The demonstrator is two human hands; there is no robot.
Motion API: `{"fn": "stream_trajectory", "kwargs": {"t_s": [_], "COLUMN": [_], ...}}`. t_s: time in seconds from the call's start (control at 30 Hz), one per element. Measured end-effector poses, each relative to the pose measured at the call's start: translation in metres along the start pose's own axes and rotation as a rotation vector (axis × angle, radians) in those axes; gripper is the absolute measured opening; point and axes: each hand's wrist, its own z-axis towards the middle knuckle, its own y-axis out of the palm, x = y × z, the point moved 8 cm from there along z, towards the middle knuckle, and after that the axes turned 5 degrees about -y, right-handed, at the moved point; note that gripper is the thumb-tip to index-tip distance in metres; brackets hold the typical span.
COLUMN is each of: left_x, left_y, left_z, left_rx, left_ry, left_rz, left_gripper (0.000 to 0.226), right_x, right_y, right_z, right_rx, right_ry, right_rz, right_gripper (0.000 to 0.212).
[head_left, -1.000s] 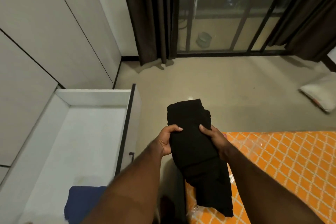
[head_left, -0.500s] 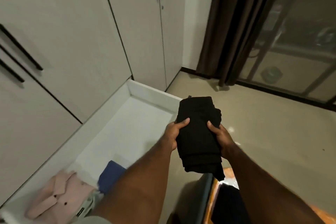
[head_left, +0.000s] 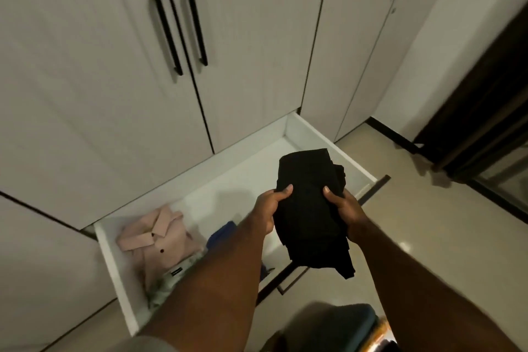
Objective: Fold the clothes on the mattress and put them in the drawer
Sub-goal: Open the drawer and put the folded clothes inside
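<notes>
Both left hand (head_left: 265, 210) and right hand (head_left: 347, 208) grip black garment (head_left: 308, 208) over drawer (head_left: 108, 260); pink shirt (head_left: 160, 240), blue cloth (head_left: 223, 233) inside.

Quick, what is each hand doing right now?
Left hand: grips the folded black garment, thumb on top.
Right hand: grips the same garment from the other side.

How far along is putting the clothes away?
Done: a pink shirt and a blue garment lie in the open drawer. In hand: left hand and right hand grip a folded black garment over it. Left: setting it inside; whether more clothes wait cannot be seen.
</notes>
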Motion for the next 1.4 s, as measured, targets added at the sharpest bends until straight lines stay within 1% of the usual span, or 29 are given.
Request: {"fn": "stream_trajectory", "kwargs": {"t_s": [0.1, 0.13, 0.23, 0.33, 0.43, 0.57, 0.7, 0.83, 0.9, 0.93, 1.0, 1.17, 1.3, 1.4], "left_x": [0.010, 0.012, 0.016, 0.015, 0.009, -0.002, -0.017, -0.025, -0.029, -0.030, -0.030, -0.036, -0.048, -0.063], "left_y": [-0.045, -0.059, -0.096, -0.124, -0.141, -0.154, -0.152, -0.142, -0.124, -0.115, -0.093, -0.049, -0.022, -0.006], "left_z": [-0.001, -0.001, 0.001, 0.005, 0.011, 0.023, 0.036, 0.056, 0.073, 0.081, 0.100, 0.170, 0.230, 0.275], "left_rx": [0.083, 0.107, 0.150, 0.178, 0.200, 0.263, 0.348, 0.469, 0.504, 0.517, 0.520, 0.497, 0.441, 0.397], "left_ry": [0.020, 0.026, 0.047, 0.062, 0.066, 0.058, 0.042, 0.043, 0.025, 0.016, 0.001, -0.055, -0.133, -0.196], "left_rz": [0.023, 0.018, -0.048, -0.113, -0.170, -0.242, -0.280, -0.337, -0.336, -0.323, -0.315, -0.299, -0.244, -0.214], "left_gripper": [0.051, 0.050, 0.047, 0.044, 0.044, 0.050, 0.048, 0.050, 0.049, 0.044, 0.032, 0.030, 0.018, 0.021], "right_x": [0.004, 0.004, 0.005, 0.007, 0.011, 0.025, 0.041, 0.046, 0.047, 0.048, 0.047, 0.054, 0.068, 0.088], "right_y": [0.037, 0.050, 0.089, 0.117, 0.133, 0.141, 0.134, 0.125, 0.108, 0.099, 0.079, 0.023, -0.019, -0.057], "right_z": [0.022, 0.029, 0.045, 0.057, 0.065, 0.085, 0.115, 0.146, 0.166, 0.177, 0.201, 0.270, 0.319, 0.355], "right_rx": [-0.062, -0.092, -0.167, -0.218, -0.242, -0.302, -0.381, -0.470, -0.496, -0.505, -0.530, -0.580, -0.593, -0.542], "right_ry": [0.032, 0.034, 0.019, 0.007, 0.010, 0.031, 0.059, 0.103, 0.113, 0.120, 0.126, 0.168, 0.211, 0.241], "right_rz": [-0.090, -0.126, -0.206, -0.261, -0.287, -0.299, -0.337, -0.342, -0.367, -0.383, -0.415, -0.580, -0.671, -0.762], "right_gripper": [0.051, 0.053, 0.040, 0.043, 0.031, 0.028, 0.041, 0.034, 0.037, 0.039, 0.040, 0.047, 0.041, 0.061]}}
